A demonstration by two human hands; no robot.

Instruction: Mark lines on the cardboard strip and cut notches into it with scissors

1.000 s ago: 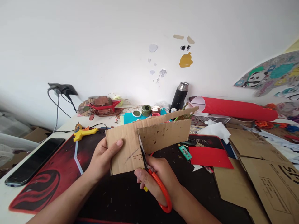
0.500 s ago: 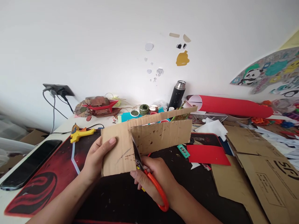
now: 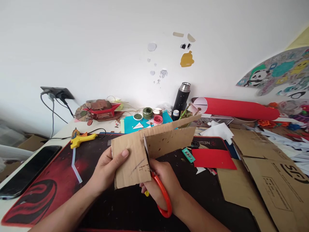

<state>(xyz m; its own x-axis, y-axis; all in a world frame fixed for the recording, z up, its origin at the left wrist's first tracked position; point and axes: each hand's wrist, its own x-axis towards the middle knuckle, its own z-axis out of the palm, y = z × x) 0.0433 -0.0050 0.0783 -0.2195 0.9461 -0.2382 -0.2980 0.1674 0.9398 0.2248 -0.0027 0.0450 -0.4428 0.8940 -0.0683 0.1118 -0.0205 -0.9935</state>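
Note:
My left hand (image 3: 108,166) grips a piece of cardboard (image 3: 131,158) by its left side, thumb on the front face, fingers hidden behind. Dark marks run along its lower right part. My right hand (image 3: 164,180) is closed on a pair of scissors (image 3: 165,196) with red-orange handles and a bit of yellow. The blades stand at a cut in the cardboard, their tips near its upper edge. To the right of the cut, a long flap (image 3: 172,140) with brown specks hangs apart from a narrow upper strip (image 3: 176,124).
A yellow glue gun (image 3: 83,139) and a black phone (image 3: 30,169) lie to the left. Behind are paint jars (image 3: 147,112), a black thermos (image 3: 181,98) and a red roll (image 3: 234,108). Red paper (image 3: 214,159) and cardboard sheets (image 3: 272,183) lie on the right.
The cardboard has shifted a little right and down with my left hand. The scissor blades now sit higher along the cut, and the lower part of the cardboard covers more of them.

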